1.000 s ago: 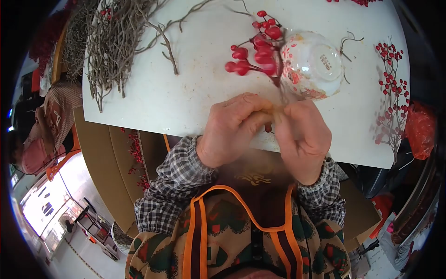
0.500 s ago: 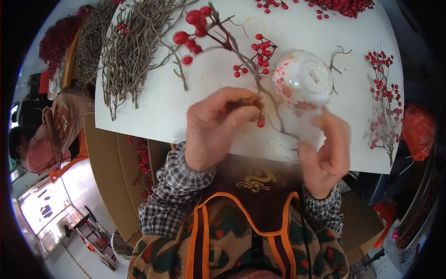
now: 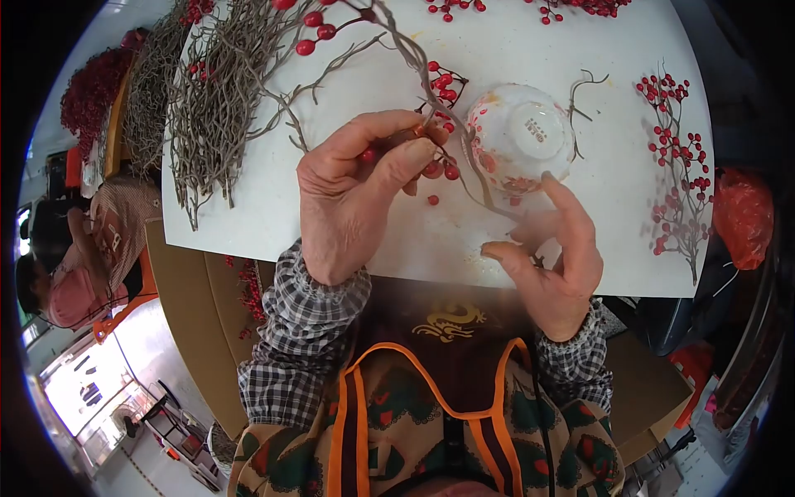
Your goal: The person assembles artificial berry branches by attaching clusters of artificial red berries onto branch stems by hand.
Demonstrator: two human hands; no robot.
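A bare grey-brown branch (image 3: 429, 79) slants from the top of the view down toward my right hand. My left hand (image 3: 356, 195) is closed on it, thumb and forefinger pinching a small red-berry sprig (image 3: 443, 164) against the wood. More berries peek out behind the fingers. My right hand (image 3: 559, 257) has its thumb and forefinger spread apart at the branch's lower end, which overlaps the blurred fingers. Just beyond that hand an upturned white bowl with a red pattern (image 3: 530, 132) rests on the white table (image 3: 265, 232). Another berry sprig (image 3: 445, 83) lies behind the branch.
Bare branches (image 3: 219, 108) are heaped at the table's left. A berry-covered branch (image 3: 679, 157) lies along the right edge, near a red plastic bag (image 3: 743, 217). Loose twigs (image 3: 584, 99) lie beside the bowl. A cardboard box (image 3: 199, 315) stands below, and another person (image 3: 74, 273) sits at left.
My left hand and the branch have shifted up and left. My right hand has moved slightly up, its thumb and forefinger spread. One red berry now shows apart on the table below the left fingers.
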